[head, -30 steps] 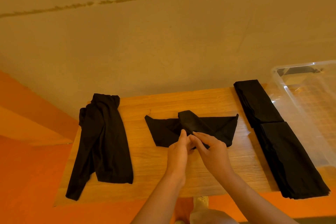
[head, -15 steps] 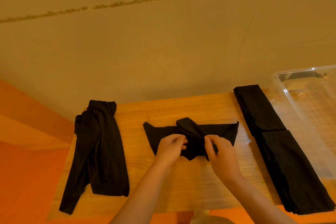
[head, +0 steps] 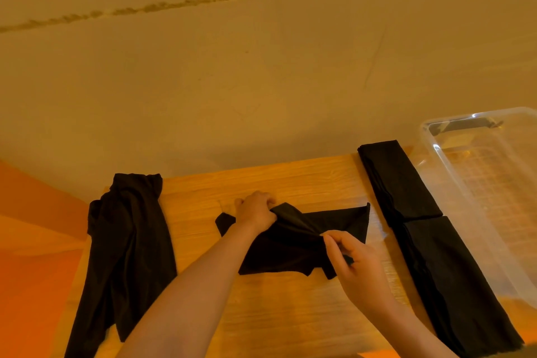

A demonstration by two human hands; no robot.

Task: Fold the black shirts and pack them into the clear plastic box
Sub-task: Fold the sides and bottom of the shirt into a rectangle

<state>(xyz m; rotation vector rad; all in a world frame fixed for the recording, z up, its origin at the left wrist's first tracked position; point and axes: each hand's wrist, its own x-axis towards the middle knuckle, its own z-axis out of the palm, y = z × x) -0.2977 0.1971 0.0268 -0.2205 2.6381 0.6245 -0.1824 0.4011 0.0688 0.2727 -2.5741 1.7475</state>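
Head view, single moment. Wooden bench (head: pixel 290 314) set against a plain beige wall (head: pixel 261 81); orange floor (head: pixel 29 241) visible past the bench's left edge.

Middle shirt (head: pixel 290 247): black, partly folded, lying mid-bench, nearer the far edge than the near one. One corner of it pokes out to the left of the left wrist; another reaches toward the right edge and stops just short of the folded stack.

Left hand (head: pixel 255 212): grip closed on the middle shirt, fingers curled around a raised fold of cloth at its far side. The cloth lifts off the bench here and forms a ridge running down to the right hand.

Right hand (head: pixel 354 258): grip closed on the same shirt, thumb and fingertips pinching the near end of that ridge, at the shirt's near right part.

Unfolded shirt (head: pixel 128 256): black, crumpled lengthwise along the bench's left edge, a sleeve trailing over the near left corner.

Folded shirts (head: pixel 421 235): two flat black rectangles end to end along the right side of the bench, far piece touching the near piece.

Clear plastic box (head: pixel 494 197): at the right edge, just beside the folded shirts, open top, no black cloth seen inside it.
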